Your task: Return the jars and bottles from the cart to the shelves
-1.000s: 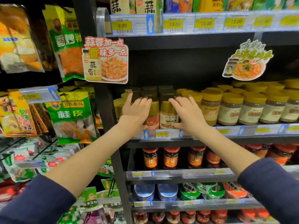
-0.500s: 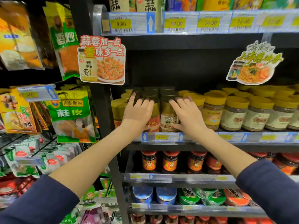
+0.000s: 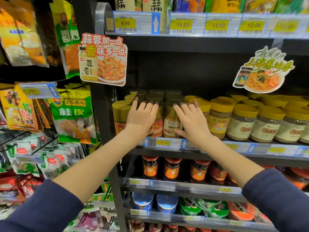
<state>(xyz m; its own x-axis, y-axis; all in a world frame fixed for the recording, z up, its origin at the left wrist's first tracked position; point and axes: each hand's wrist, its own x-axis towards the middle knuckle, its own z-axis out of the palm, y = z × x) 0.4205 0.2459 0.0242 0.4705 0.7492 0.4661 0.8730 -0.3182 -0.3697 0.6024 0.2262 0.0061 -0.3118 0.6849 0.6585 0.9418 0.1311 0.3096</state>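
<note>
Item: gold-lidded jars (image 3: 171,120), amber-brown contents, red or white-and-orange labels, standing upright in rows on the middle shelf (image 3: 209,150), at the frame's centre.

Left hand (image 3: 141,117): flat against the front of a red-labelled jar, fingers (image 3: 145,106) spread and resting on the lids behind; nothing clamped. Right hand (image 3: 190,120): palm laid against the right side of the white-labelled jar, thumb low by its base, fingers fanned and extended, gripping nothing.

Change from half a second ago: both hands sit in nearly the same pose on the same jars; the view has drawn slightly closer to the shelf.

Surroundings: yellow-lidded jars (image 3: 242,121) at 3 o'clock of the hands, on the same shelf. Red-capped sauce jars (image 3: 171,169) at 6 o'clock, one shelf down; blue and green tubs (image 3: 167,204) lower still. Price tag (image 3: 163,142) at the shelf edge just below the hands. Promotional card (image 3: 102,58) at 11 o'clock; hanging spice packets (image 3: 74,113) at 9 o'clock. The hands cover the jar fronts.
</note>
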